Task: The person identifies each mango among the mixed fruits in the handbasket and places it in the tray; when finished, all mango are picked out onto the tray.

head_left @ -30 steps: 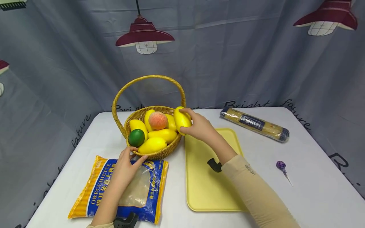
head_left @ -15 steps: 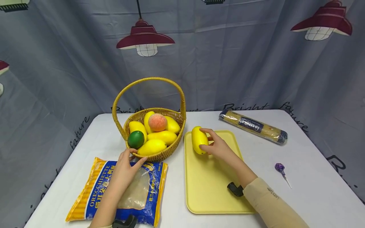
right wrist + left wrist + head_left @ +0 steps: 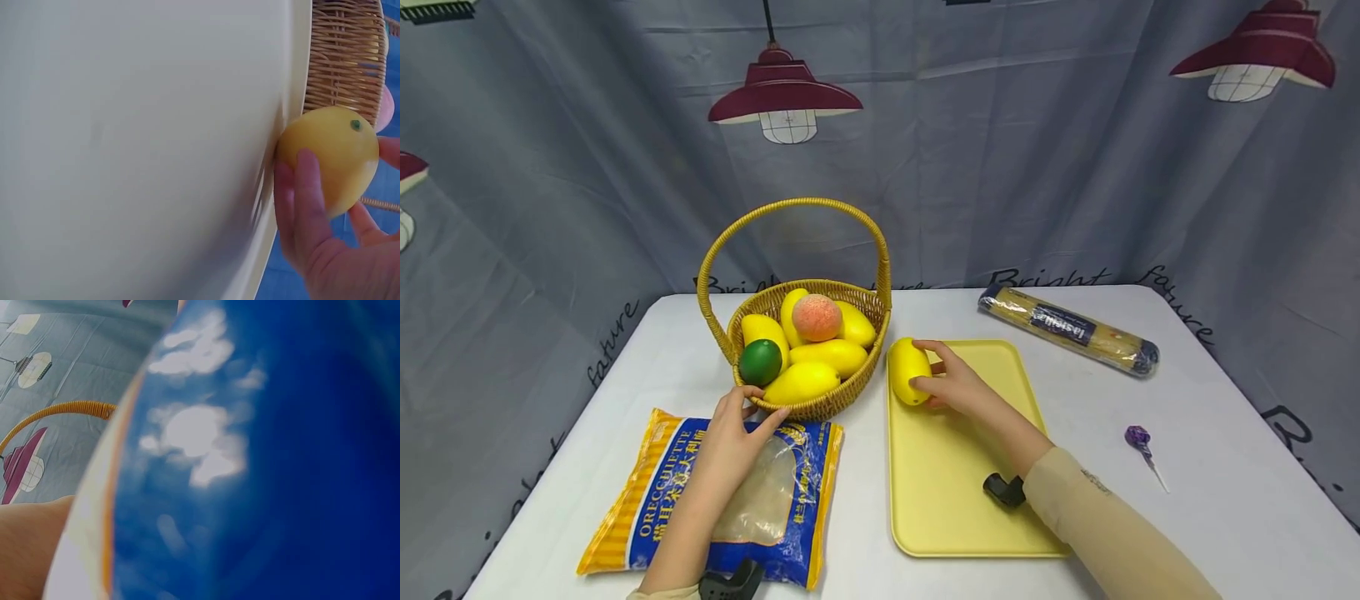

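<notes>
My right hand (image 3: 951, 379) holds a yellow mango (image 3: 907, 372) at the far left corner of the yellow tray (image 3: 962, 500). In the right wrist view, thumb and fingers curve round the mango (image 3: 334, 156), low at the tray's raised edge. My left hand (image 3: 730, 437) grips the near rim of the wicker basket (image 3: 831, 406), fingertips over the rim and thumb at its front. The basket holds several yellow mangoes, a peach (image 3: 817, 317) and a small green fruit (image 3: 760, 362). Blue packaging hides the left fingers in the left wrist view.
A blue and orange orecchiette bag (image 3: 767, 492) lies under my left forearm. Behind the tray on the right is a spaghetti packet (image 3: 1067, 327). A purple-wrapped lollipop (image 3: 1141, 446) lies right of my right arm. The basket's tall handle (image 3: 805, 201) arches over the fruit.
My right hand has carried the mango from the basket's right rim onto the tray, then slightly left towards its edge. The left hand stays at the basket rim.
</notes>
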A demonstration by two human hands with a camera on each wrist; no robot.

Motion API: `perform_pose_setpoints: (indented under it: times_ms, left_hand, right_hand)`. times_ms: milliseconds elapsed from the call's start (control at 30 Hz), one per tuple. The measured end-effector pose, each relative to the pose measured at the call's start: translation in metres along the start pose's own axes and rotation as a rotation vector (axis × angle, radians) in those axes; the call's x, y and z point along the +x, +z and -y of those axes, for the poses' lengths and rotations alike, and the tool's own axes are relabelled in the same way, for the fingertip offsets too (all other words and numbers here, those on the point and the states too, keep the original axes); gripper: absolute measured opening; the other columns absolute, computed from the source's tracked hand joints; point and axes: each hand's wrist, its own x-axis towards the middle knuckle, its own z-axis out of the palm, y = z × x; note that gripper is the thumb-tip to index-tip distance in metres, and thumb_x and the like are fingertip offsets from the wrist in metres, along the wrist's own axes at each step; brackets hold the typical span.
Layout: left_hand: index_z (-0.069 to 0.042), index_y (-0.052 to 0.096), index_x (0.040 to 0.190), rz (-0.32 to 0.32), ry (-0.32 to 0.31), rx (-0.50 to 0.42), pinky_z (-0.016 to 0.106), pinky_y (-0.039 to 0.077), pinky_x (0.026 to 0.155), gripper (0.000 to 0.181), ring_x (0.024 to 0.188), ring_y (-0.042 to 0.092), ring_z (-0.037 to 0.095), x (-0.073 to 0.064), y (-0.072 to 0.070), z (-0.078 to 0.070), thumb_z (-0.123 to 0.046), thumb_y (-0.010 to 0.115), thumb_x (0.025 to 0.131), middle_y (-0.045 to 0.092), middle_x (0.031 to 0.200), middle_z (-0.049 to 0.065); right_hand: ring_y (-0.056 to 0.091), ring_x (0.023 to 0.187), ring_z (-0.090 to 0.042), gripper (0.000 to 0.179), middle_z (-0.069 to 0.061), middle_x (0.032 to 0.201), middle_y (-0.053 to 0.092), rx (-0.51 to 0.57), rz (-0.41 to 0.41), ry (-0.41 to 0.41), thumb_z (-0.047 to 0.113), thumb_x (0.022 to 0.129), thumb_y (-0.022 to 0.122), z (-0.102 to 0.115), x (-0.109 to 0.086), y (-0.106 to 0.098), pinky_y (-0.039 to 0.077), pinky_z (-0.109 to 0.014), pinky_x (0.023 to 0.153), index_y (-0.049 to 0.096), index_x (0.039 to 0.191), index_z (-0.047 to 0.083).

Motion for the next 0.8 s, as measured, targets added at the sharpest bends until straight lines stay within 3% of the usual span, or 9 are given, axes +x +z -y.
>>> perform_pose_setpoints:
  times_ms: [167,400,567,800]
  left_hand:
    - [-0.007,0.043,0.129,0.008,-0.014,0.014,0.056,0.036,0.103,0.067,0.123,0.050,0.039,-0.004,0.000,0.001,-0.059,0.058,0.089,0.034,0.143,0.023]
    - [-0.007,0.043,0.129,-0.009,0.017,0.003,0.055,0.036,0.103,0.063,0.123,0.051,0.038,0.008,0.000,-0.002,-0.053,0.061,0.090,0.035,0.142,0.023]
    - [-0.006,0.043,0.130,-0.014,0.009,0.005,0.054,0.035,0.104,0.063,0.124,0.050,0.038,0.013,-0.003,-0.005,-0.052,0.060,0.091,0.034,0.144,0.022]
    - [-0.007,0.043,0.130,0.001,0.014,-0.011,0.054,0.036,0.104,0.063,0.124,0.050,0.037,0.007,-0.001,0.000,-0.052,0.061,0.090,0.033,0.144,0.022]
  right_hand:
    - [0.061,0.083,-0.029,0.072,-0.026,0.124,0.045,0.049,0.045,0.042,0.014,0.086,0.066,-0.003,0.000,0.003,0.057,-0.039,0.070,0.032,0.149,0.021]
    - [0.062,0.070,-0.024,0.075,-0.024,0.119,0.046,0.138,0.063,0.068,0.010,0.086,0.063,0.002,0.007,-0.012,0.058,-0.039,0.067,0.024,0.150,0.020]
    - [0.066,0.073,-0.023,0.076,-0.023,0.121,0.046,0.193,0.116,0.102,0.011,0.088,0.060,0.007,0.012,-0.017,0.058,-0.035,0.067,0.019,0.151,0.022]
    - [0.067,0.074,-0.023,0.076,-0.023,0.122,0.045,0.154,0.133,0.111,0.010,0.089,0.057,0.001,0.006,-0.013,0.058,-0.035,0.069,0.015,0.152,0.019]
